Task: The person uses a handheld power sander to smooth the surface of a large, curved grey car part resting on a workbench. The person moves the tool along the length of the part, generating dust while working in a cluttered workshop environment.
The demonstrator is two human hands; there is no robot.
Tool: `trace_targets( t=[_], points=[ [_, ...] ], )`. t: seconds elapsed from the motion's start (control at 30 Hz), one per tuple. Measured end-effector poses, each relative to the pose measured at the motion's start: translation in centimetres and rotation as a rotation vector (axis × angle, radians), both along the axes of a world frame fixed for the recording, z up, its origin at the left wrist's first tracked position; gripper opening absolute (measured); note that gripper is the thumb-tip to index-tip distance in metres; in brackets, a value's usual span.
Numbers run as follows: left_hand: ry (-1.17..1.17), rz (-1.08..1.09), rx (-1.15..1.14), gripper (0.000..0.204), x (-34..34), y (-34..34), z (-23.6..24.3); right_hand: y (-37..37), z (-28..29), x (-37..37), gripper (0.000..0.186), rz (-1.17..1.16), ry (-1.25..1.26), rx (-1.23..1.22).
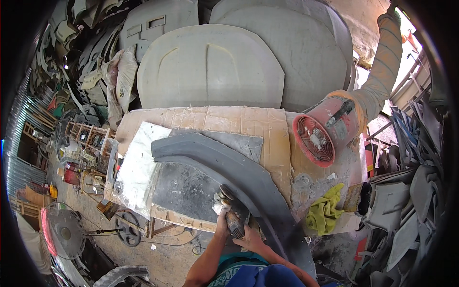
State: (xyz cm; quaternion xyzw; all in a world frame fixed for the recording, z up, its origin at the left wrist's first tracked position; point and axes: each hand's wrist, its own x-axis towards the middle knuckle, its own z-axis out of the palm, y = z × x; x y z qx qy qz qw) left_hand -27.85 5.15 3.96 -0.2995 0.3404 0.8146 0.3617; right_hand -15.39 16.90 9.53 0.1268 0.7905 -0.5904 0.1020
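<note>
While both hands close around one grinder [233, 217], left hand [222, 221] grips its front, right hand [249, 237] its rear, disc against curved grey panel [239, 174].

Red duct fan [321, 136] with hose beside yellow-green rag [325, 210], pedestal fan [64, 233] on the floor at left.

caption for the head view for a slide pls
Both hands, left hand and right hand, hold an angle grinder against a curved grey fender panel on a cardboard-topped workbench.
</note>
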Motion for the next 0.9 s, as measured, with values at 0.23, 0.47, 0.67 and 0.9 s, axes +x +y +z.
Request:
trace_targets(
  t=[0.23,0.47,0.67,0.9],
  points=[
    [0.017,-0.048,0.0,0.036,0.8,0.0,0.8,-0.6,-1.2,1.4,0.082,-0.034,-0.096,-0.114],
    [0.057,-0.013,-0.033,0.035,-0.3,-0.3,1.4,-0.4,-0.9,-0.3,0.077,0.008,0.003,-0.067],
    [0.092,0.093,0.004,0.032,-3.9,-2.1,-0.9,-1.4,-1.7,-4.4,0.081,0.087,0.066,0.051],
    [0.099,0.051,0.011,0.034,-4.6,-1.7,-0.1,-2.0,-3.4,-4.6,0.083,0.045,-0.006,-0.038]
  ],
)
